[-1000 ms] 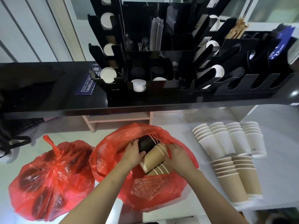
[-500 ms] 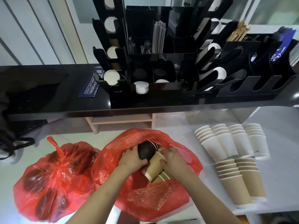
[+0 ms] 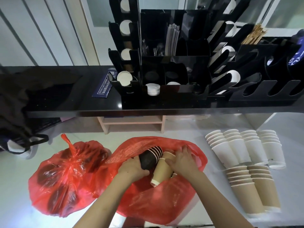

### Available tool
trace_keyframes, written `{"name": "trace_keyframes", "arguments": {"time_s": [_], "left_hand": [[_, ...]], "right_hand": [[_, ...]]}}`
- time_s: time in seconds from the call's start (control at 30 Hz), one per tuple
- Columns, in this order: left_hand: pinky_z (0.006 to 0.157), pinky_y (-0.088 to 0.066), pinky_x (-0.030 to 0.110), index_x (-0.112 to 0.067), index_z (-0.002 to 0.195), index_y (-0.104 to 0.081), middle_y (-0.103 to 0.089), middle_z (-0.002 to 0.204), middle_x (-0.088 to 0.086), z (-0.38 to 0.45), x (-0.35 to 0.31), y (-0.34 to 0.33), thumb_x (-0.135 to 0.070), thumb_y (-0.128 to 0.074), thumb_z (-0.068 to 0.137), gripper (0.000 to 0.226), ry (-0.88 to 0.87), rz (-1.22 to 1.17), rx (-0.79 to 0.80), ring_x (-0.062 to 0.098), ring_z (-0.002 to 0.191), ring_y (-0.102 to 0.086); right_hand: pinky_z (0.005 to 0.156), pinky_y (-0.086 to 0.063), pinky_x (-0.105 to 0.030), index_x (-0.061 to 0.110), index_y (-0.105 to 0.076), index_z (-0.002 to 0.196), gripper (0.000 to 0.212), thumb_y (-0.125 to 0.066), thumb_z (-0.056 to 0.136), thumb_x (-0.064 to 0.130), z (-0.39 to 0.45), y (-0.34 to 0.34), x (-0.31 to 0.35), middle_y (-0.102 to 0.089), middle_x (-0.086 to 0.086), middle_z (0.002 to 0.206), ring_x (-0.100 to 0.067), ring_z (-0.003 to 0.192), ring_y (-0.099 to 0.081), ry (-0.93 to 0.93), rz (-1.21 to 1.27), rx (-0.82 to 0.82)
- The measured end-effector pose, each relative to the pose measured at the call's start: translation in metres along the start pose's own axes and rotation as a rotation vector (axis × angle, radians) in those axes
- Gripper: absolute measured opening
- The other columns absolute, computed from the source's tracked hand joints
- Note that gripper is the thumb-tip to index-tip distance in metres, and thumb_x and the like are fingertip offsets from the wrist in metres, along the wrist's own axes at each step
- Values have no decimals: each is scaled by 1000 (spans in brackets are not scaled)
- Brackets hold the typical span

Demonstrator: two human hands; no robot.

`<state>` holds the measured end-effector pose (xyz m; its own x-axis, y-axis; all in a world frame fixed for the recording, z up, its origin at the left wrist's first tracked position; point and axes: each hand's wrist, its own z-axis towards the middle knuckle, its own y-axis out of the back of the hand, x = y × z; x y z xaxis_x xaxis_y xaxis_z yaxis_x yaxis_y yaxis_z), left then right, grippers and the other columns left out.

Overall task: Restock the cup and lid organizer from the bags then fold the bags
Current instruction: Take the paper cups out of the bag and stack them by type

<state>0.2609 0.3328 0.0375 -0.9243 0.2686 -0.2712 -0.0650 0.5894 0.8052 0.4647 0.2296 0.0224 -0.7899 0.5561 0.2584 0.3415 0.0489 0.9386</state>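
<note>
An open red plastic bag [image 3: 148,199] lies on the white table in front of me. Both hands are inside its mouth. My left hand [image 3: 133,167] grips a stack of black cups [image 3: 150,156] lying on its side. My right hand [image 3: 184,160] rests on a stack of brown cups [image 3: 162,171] beside it. A second red bag [image 3: 65,175], knotted shut with dark cups inside, sits to the left. The black cup and lid organizer [image 3: 181,66] stands on the dark shelf beyond, partly filled with white cups and lids.
White cup stacks [image 3: 243,147] and brown cup stacks [image 3: 253,186] lie on the table at the right. The black shelf [image 3: 65,99] overhangs the table's far side. A dark bag with straps [image 3: 14,132] sits at the far left. A blue paper pack [image 3: 102,87] lies on the shelf.
My left hand has closed around the black cup stack and drawn it up out of the bag. My right hand slid onto the brown stack. The camera has tilted slightly.
</note>
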Motion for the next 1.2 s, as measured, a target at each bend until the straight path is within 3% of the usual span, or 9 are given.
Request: {"name": "trace_keyframes", "arguments": {"time_s": [0.17, 0.3, 0.5, 0.67, 0.73, 0.87, 0.97, 1.03, 1.2], "left_hand": [[100, -50, 40, -20, 150, -38, -57, 137, 13, 8, 0, 17, -60, -64, 74, 90, -32, -26, -120, 36, 122, -57], [104, -44, 44, -15, 152, -35, -47, 139, 20, 12, -6, 28, -53, -63, 84, 83, -33, -36, -173, 41, 127, -49], [105, -47, 45, -14, 155, -30, -49, 140, 20, 12, -2, 15, -56, -62, 81, 91, -12, -127, -110, 41, 126, -52], [106, -46, 44, -13, 158, -21, -44, 146, 21, 7, -4, 0, -54, -65, 81, 98, 3, -151, -68, 40, 130, -51], [107, -46, 45, -16, 160, -13, -42, 148, 22, 5, -5, -4, -54, -63, 83, 99, -10, -139, -65, 41, 131, -50], [107, -46, 47, -18, 162, -3, -35, 154, 24, 4, -5, -10, -52, -57, 89, 97, -28, -102, -63, 44, 132, -51], [108, -44, 47, -19, 163, 1, -31, 155, 26, 2, -3, -13, -45, -57, 94, 94, -51, -56, -67, 45, 132, -50], [115, -38, 49, -23, 163, 1, -22, 160, 25, 1, -1, -15, -42, -61, 94, 94, -101, -21, -69, 46, 139, -39], [122, -25, 54, -36, 161, 17, 8, 166, 20, 0, 1, -23, -52, -76, 84, 122, -188, 18, 41, 47, 150, -15]], "right_hand": [[127, -10, -56, 24, -8, 165, 110, -64, 83, 71, 11, 11, 3, -7, -5, 173, -28, 160, -6, 76, 87, 23], [128, -10, -55, 27, 1, 165, 115, -71, 83, 63, 19, 22, 8, -1, -3, 174, -25, 161, -4, 135, 183, -32], [118, -35, -50, 25, -31, 158, 96, -72, 80, 63, 24, 18, 2, -37, -3, 162, -27, 148, -36, 134, 52, -15], [107, -42, -47, 26, -44, 149, 88, -71, 76, 68, 19, 10, 3, -43, -8, 144, -29, 132, -39, 160, -74, -109], [104, -45, -43, 22, -53, 141, 78, -76, 77, 60, 20, 9, 4, -47, -6, 136, -27, 128, -44, 196, 19, -135], [85, -44, -27, 20, -62, 134, 53, -77, 86, 37, 18, 7, 10, -57, -1, 125, -23, 118, -60, 239, 164, 39], [101, -48, -34, 20, -58, 142, 57, -74, 89, 33, 19, 6, 5, -53, -7, 137, -27, 127, -54, 195, 190, 5], [110, -45, -40, 19, -52, 148, 68, -76, 87, 36, 20, 7, 2, -46, -10, 146, -29, 136, -47, 169, 182, -26], [118, -38, -44, 15, -33, 158, 98, -79, 80, 53, 26, 6, 0, -28, -10, 165, -31, 149, -34, 106, 164, 42]]}}
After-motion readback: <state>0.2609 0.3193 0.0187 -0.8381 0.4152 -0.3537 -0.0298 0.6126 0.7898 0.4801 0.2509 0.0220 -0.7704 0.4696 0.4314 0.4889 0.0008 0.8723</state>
